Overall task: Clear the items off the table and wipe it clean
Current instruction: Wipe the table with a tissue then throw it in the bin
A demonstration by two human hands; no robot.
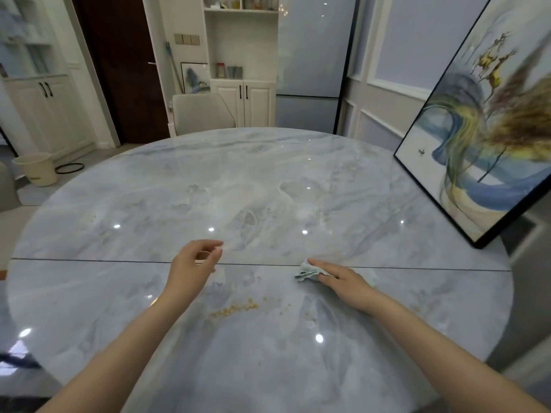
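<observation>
Right fingers press a crumpled pale-blue wipe flat on the round grey marble surface, left fingers loosely curled and empty; items look cleared, yellow crumbs remain.

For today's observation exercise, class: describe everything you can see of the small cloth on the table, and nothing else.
The small pale blue-green cloth looks like thin, soft fabric or paper, crumpled into uneven folds rather than spread flat. It lies on the glossy grey marble-patterned round table, just on the near side of the dark seam across the top. The right hand rests on it with fingers extended, covering its right part, so only the bunched left end shows. Yellow crumbs lie nearby to its left, not touching it.
</observation>
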